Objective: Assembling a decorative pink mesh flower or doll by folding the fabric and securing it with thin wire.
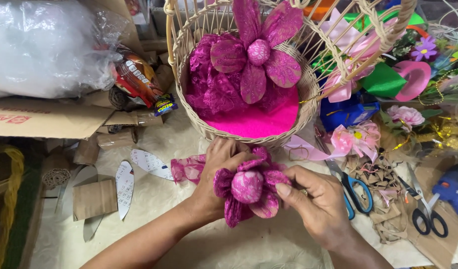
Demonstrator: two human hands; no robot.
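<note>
Both hands shaping a pink fabric flower [249,192] just in front of the basket [308,107].

Left hand [216,174] grips it from behind, fingers closed on the petals; right hand [316,201] pinches the right-side petals, thumb on top. Looks like the forming step; next likely needs the base kept tight. A finished flower [259,55] already sits in the basket. Blue scissors [353,192], black scissors [428,216] and glue gun [453,192] crowd the right; card scraps [94,199] left.
</note>
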